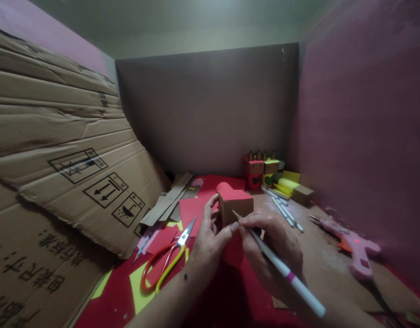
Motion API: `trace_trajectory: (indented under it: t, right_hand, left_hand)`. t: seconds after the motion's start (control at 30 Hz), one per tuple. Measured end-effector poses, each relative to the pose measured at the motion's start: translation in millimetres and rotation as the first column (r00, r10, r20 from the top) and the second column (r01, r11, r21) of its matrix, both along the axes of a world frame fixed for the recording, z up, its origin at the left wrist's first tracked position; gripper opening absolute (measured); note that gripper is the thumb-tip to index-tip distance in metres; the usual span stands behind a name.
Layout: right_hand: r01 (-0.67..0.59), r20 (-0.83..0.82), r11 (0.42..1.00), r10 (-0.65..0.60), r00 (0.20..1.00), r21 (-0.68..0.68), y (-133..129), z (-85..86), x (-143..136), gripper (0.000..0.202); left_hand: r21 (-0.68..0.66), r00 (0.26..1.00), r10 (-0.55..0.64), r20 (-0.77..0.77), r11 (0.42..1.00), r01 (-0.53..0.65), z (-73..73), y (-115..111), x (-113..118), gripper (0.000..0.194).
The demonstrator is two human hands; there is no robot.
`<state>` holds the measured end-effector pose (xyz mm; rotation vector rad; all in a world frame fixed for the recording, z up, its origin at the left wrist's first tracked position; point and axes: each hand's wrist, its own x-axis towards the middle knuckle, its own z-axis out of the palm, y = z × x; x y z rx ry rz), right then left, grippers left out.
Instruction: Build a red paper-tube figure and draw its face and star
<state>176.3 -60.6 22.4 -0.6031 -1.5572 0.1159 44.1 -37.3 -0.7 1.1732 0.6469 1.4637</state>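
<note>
Steadying the red-and-brown box (pixel 244 207), gripped by the left hand (pixel 209 239) above the table (pixel 109 303), short of its far edge, should help; the right hand (pixel 276 243) pinches the white pen (pixel 281 269), best angled for light, even strokes.

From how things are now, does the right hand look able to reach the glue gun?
Probably yes: only bare cardboard seems to lie between the right hand and the glue gun. But its fingers hold a pen, which may hinder grasping.
</note>
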Motion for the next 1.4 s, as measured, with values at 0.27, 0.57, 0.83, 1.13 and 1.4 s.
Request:
trace_trajectory:
  t: [0.27, 0.57, 0.83, 1.13, 1.4]
  right_hand:
    - [-0.014, -0.042, 0.999, 0.016, 0.999, 0.048, 3.8, -1.5, 1.0, 0.021]
    - [0.004, -0.024, 0.999, -0.003, 1.0, 0.042, -0.6, 1.9, 4.2, 0.022]
    - [-0.04, -0.021, 0.999, 0.041, 0.999, 0.036, -0.2, 0.4, 5.3, 0.022]
    - [0.028, 0.02, 0.999, -0.029, 0.999, 0.036, 1.5, -2.6, 7.3, 0.019]
    - [0.063, 0.03, 0.996, -0.065, 0.997, 0.067, 0.5, 0.9, 7.0, 0.014]
  left_hand:
    - [0.034, 0.997, 0.047, -0.066, 0.998, -0.045, -3.9, 1.7, 0.4, 0.073]
    - [0.038, 0.995, 0.048, -0.083, 0.998, -0.045, -2.8, 0.6, 0.8, 0.076]
    - [0.031, 0.995, 0.044, -0.09, 0.999, -0.041, 0.3, -2.2, 0.9, 0.074]
    - [0.015, 0.995, 0.054, -0.086, 0.998, -0.053, 3.2, -4.8, 1.7, 0.075]
    - [0.008, 0.998, 0.023, -0.066, 1.0, -0.022, 3.4, -5.0, 1.6, 0.072]
